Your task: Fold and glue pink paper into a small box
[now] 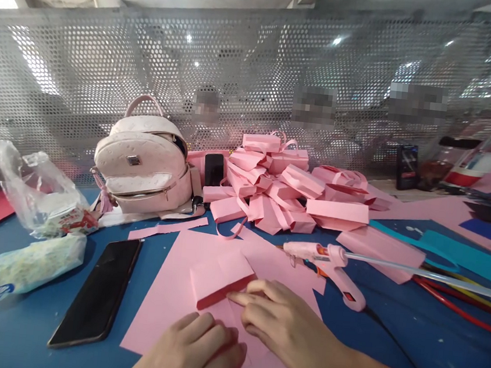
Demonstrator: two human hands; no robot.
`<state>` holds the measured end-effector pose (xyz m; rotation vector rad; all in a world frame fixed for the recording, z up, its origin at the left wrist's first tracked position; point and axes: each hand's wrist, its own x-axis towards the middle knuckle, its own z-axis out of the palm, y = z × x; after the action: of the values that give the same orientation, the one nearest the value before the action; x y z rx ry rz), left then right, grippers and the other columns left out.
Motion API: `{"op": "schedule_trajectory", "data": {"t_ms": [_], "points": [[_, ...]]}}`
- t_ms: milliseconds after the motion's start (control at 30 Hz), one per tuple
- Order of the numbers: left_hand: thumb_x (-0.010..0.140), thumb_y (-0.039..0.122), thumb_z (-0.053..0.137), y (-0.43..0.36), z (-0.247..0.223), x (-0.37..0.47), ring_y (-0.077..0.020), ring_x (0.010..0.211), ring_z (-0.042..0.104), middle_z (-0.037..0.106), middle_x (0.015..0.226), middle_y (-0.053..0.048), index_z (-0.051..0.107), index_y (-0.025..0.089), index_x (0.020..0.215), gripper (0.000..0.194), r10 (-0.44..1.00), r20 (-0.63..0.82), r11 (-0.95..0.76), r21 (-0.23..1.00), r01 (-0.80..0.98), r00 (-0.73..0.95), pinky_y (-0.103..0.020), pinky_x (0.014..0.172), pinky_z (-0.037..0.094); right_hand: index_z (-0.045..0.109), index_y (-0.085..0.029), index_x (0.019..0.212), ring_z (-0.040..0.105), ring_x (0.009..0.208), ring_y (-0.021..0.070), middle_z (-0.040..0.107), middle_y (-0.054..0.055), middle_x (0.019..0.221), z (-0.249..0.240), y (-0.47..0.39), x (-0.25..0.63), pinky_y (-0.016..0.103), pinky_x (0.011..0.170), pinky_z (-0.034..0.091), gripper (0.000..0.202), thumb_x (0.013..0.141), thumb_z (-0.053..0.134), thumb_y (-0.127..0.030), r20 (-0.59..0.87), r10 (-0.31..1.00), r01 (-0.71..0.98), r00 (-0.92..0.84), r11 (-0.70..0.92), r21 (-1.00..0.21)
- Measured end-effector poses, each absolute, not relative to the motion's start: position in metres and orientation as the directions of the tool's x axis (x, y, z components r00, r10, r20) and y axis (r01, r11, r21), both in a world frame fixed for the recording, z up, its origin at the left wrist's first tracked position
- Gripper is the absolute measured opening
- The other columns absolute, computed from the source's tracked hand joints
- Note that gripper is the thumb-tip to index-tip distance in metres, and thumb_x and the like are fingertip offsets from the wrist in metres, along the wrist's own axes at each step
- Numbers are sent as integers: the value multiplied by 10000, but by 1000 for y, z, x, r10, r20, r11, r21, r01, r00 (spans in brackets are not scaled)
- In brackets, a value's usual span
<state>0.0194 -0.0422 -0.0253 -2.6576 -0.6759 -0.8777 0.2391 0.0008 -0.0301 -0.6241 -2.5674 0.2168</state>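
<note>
A small folded pink paper bag (222, 275) lies on a large pink paper sheet (153, 309), its open edge facing me. My right hand (283, 322) has its fingers pressed together, the fingertips at the bag's near right corner. Just below the bag, my left hand (199, 349) is closed with the fingers curled under. What it grips, if anything, is hidden behind the knuckles. A pink glue gun (328, 266) with a clear glue stick in its back lies to the right of the bag, its nozzle pointing left.
Behind the sheet rises a heap of folded pink paper bags (272, 181). On the left are a black phone (96, 291), a tissue pack (26, 269), a plastic bag (38, 191) and a pale backpack (146, 162). The glue gun's cord (395, 343) runs toward my right arm.
</note>
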Motion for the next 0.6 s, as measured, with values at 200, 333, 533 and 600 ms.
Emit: {"op": "schedule_trajectory", "data": {"t_ms": [200, 333, 533, 600], "points": [[1050, 167, 395, -42, -29, 19, -168, 599, 621, 752, 817, -42, 684, 125, 1021, 294, 355, 603, -861, -88, 502, 714, -266, 503, 513, 647, -183, 955, 597, 1052, 213, 729, 33, 1126, -31, 1, 240, 340, 863, 483, 156, 994, 529, -88, 382, 478, 403, -791, 877, -262], [1039, 145, 414, -42, -30, 20, -166, 599, 618, 749, 807, -38, 683, 127, 1019, 270, 352, 608, -858, -94, 505, 712, -264, 516, 503, 649, -180, 948, 600, 1016, 205, 728, 27, 1075, -32, 0, 238, 326, 846, 486, 129, 970, 573, -78, 365, 487, 408, -794, 871, -274], [1072, 215, 329, -44, -26, 15, -172, 610, 626, 770, 879, -35, 683, 148, 1043, 361, 361, 570, -857, -109, 503, 738, -276, 491, 483, 645, -164, 984, 590, 956, 184, 724, 64, 1063, -28, -2, 242, 310, 843, 468, 201, 1036, 454, -130, 469, 412, 328, -781, 910, -254], [1085, 274, 274, -45, -25, 12, -180, 633, 635, 778, 940, -47, 683, 147, 1057, 429, 374, 549, -855, -110, 508, 748, -286, 499, 502, 628, -167, 937, 573, 870, 180, 709, 66, 963, -24, -4, 246, 323, 831, 451, 276, 1064, 383, -187, 515, 369, 278, -774, 928, -247]]}}
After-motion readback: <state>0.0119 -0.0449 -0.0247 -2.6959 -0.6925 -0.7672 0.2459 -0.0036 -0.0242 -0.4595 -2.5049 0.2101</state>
